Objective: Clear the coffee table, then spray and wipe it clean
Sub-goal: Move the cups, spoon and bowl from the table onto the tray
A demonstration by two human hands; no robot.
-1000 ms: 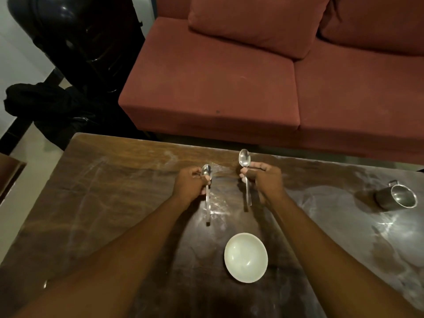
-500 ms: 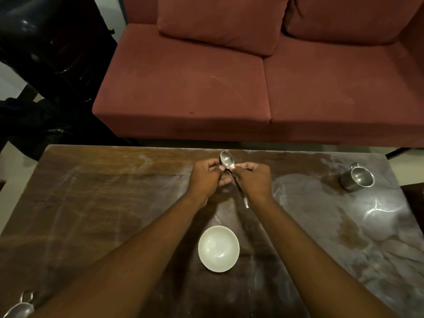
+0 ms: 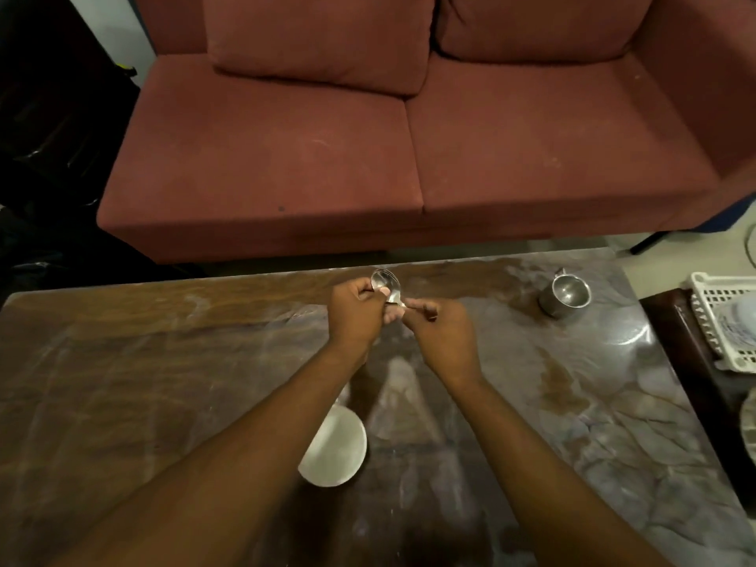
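Note:
Two metal spoons (image 3: 385, 283) lie stacked together, bowls up, above the far middle of the dusty brown coffee table (image 3: 163, 362). My left hand (image 3: 355, 317) grips them just below the bowls, thumb on the metal. Close beside it, my right hand (image 3: 444, 335) pinches the handles, which are mostly hidden by my fingers. A white bowl (image 3: 341, 450) sits near the table's front, partly covered by my left forearm. A steel mug (image 3: 566, 297) stands at the far right corner.
A red sofa (image 3: 368, 157) runs along the table's far edge. At the right, a white plastic basket (image 3: 724, 321) with dishes rests on a dark side stand. Dark bags fill the left background.
My hands came together; the two spoons, one in each hand a second ago, are now stacked as one bundle. The camera has swung right, revealing the basket.

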